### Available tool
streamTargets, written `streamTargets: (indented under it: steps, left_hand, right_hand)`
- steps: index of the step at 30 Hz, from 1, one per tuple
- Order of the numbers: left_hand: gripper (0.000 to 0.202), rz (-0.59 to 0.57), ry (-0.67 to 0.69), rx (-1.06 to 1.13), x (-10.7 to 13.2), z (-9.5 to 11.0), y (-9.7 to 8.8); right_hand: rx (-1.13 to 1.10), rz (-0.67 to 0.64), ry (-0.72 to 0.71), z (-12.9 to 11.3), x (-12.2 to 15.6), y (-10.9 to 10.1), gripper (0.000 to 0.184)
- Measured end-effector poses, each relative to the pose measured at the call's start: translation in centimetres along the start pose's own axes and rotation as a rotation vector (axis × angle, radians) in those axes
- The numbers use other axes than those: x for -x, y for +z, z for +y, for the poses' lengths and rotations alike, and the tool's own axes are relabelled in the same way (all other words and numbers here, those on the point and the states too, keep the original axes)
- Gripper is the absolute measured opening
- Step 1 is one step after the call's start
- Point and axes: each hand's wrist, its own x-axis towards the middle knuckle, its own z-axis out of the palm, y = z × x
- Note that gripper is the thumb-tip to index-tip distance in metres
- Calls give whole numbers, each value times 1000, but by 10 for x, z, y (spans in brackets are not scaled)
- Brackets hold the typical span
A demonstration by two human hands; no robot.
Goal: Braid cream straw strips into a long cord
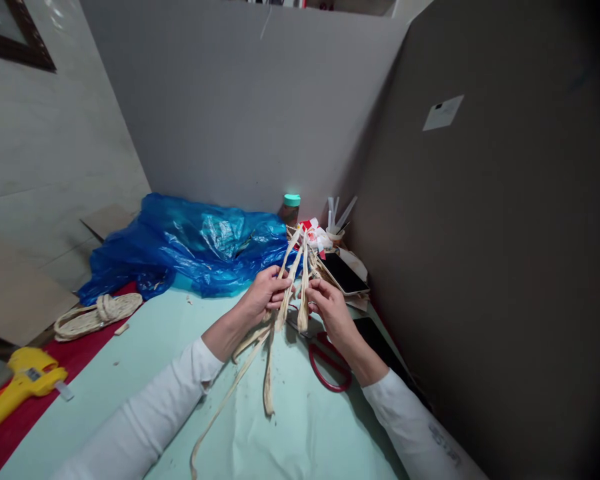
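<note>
My left hand (265,293) is closed on several pale, dried fibre strips (289,293), which look like corn husk. Between the fingertips of my right hand (327,300), one flat strip (304,303) is pinched beside the others. The strips come together above my hands, near a red and white wrapper. Loose tails (269,387) of the same fibre hang below my left hand over the pale green table cover (300,433). Red-handled scissors (329,363) lie just under my right hand, their blades partly hidden.
A blue plastic bag (210,240) spreads behind my hands, near a green-lidded jar (291,208). Translucent sticks (333,212) stand in a cup by a dark-screened tablet (343,272). To the left lie a woven straw sandal (97,317) and a yellow glue gun (27,380). Grey partitions (260,113) enclose the table.
</note>
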Motion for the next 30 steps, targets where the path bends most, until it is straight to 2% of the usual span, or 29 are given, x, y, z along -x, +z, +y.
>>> streamTargets:
  steps: [5,11,15,19,22,24,30]
  left_hand:
    - [29,-67,-3,9,0,-3,3]
    - [37,-40,-3,-8,1,-13,9]
    - [36,36,9,-10,1,-16,8]
    - [31,1,-13,41,2,-17,8]
    - [29,-13,-37,86,3,-14,9]
    - [28,-3,-30,105,2,-11,9]
    - [27,94,65,88,3,4,5]
  right_hand:
    - [23,-15,-20,3,0,1,14]
    - [39,-108,32,-4,4,5,24]
    - [43,-172,46,-9,6,7,33]
    - [55,-185,88,-11,6,7,39]
    - [48,-193,95,-15,9,2,40]
    - [37,-242,87,-20,13,-3,37]
    - [110,-376,176,-36,43,-30,32]
